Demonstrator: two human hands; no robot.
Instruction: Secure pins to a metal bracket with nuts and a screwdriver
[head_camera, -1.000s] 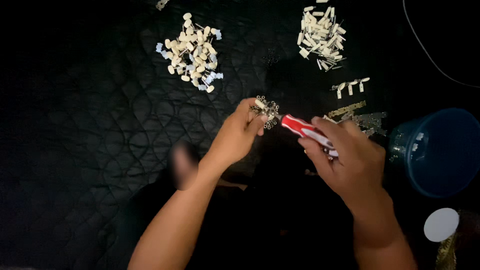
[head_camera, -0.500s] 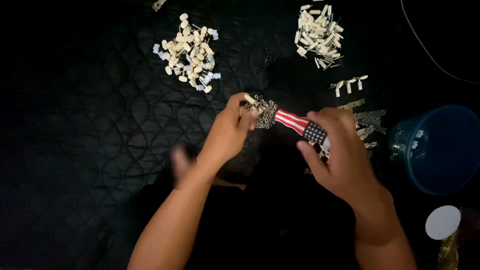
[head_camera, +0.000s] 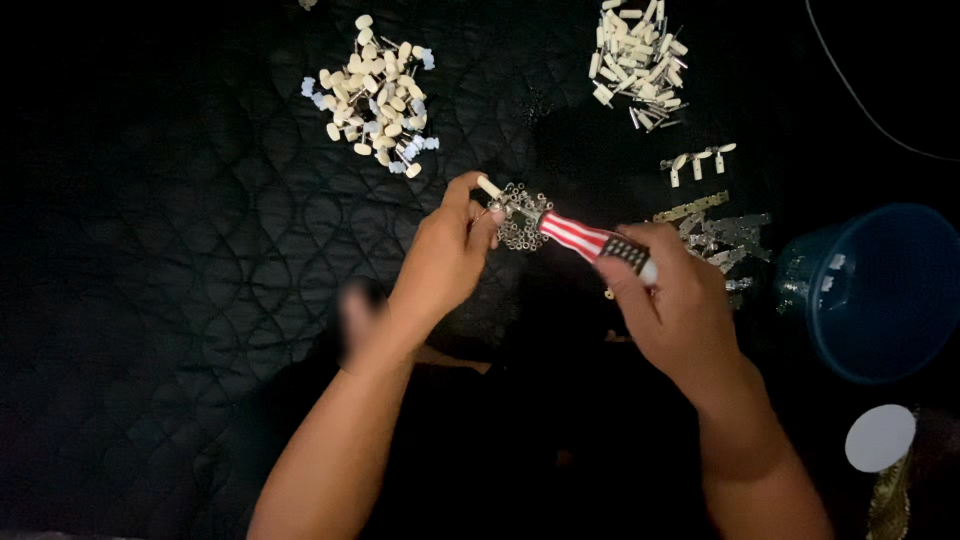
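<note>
Where hands meet: striped screwdriver (head_camera: 585, 238).

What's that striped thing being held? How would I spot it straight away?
Start at the black quilted cloth and find the two hands at its middle. The right hand grips a small screwdriver, tip pointing at the left hand. Its red-and-white striped handle is the only bright colour among the pale piles.

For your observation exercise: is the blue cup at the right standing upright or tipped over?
Tipped: the blue cup lies on the dark quilted cloth, its round mouth facing the camera. Contents cannot be told.
</note>
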